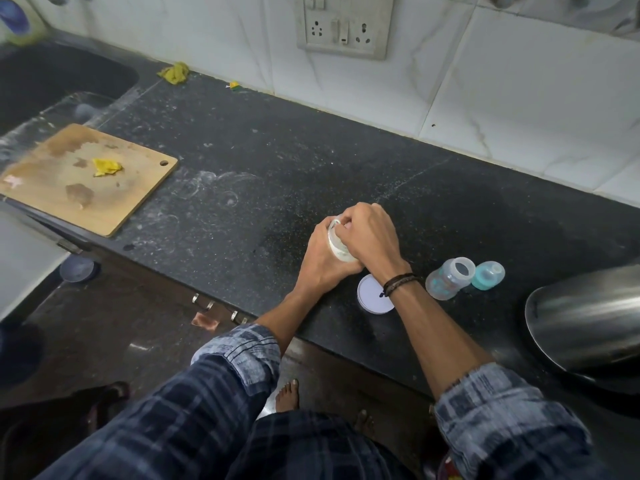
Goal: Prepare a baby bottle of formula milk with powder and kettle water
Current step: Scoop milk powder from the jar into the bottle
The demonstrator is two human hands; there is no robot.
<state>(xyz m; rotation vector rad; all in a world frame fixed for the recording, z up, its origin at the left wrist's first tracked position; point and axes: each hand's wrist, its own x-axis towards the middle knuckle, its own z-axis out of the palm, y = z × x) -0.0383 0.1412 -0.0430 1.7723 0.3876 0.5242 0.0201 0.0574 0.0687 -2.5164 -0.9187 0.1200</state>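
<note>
Black stone counter (277, 168), tiled wall behind. Steel kettle (585, 323) at its right end. Near the front edge your left hand (322, 263) wrapped the powder jar (337, 245). Your right hand (372, 233) curled over the jar's mouth, and I couldn't tell what it held. The open baby bottle (448, 277) stood nearby. You needed that jar kept steady and each scoop levelled.

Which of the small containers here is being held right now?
The white jar, gripped by the left hand and right hand. The clear baby bottle sits untouched to its right, beside the teal cap.

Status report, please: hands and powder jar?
Left hand grips small white round jar. Right hand curled on its top. White round lid off, beside. Nothing blocking.
</note>
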